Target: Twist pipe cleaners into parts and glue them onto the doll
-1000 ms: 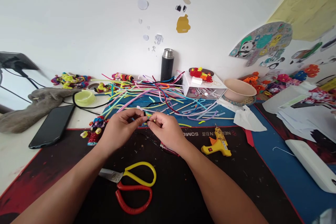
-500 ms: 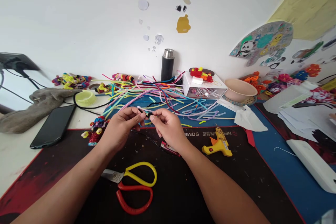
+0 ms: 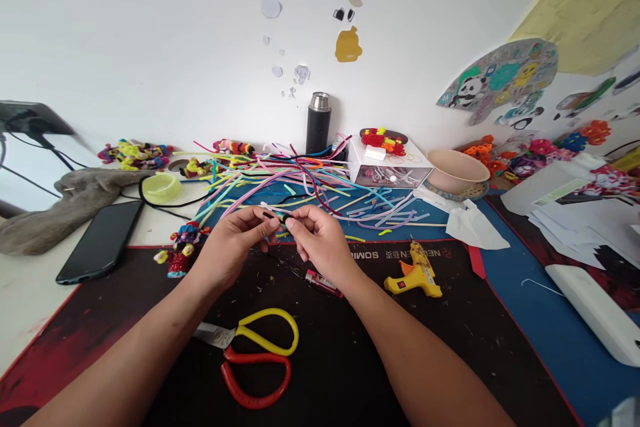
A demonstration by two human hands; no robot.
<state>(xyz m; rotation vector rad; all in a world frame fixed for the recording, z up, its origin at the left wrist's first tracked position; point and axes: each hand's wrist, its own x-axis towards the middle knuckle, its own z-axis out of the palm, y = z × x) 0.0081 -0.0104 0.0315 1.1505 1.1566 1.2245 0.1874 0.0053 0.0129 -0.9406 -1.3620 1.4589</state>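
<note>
Hands (image 3: 323, 247) pinch black piece (image 3: 269, 215) (far edge of mat (image 3: 340, 340) near)

Before you: soft, even light, source out of view; pale wall (image 3: 175, 47), bright; black mat (image 3: 320, 360), dim; one faint shadow, right of the flask (image 3: 319, 127); wide-angle stretch toward your frame edges; fine detail soft on the small black piece (image 3: 271, 215).

Table (image 3: 30, 310) under a dark mat (image 3: 340, 360) bearing scissors (image 3: 263, 357), a yellow glue gun (image 3: 416, 273) and a red lighter (image 3: 323, 283).
</note>
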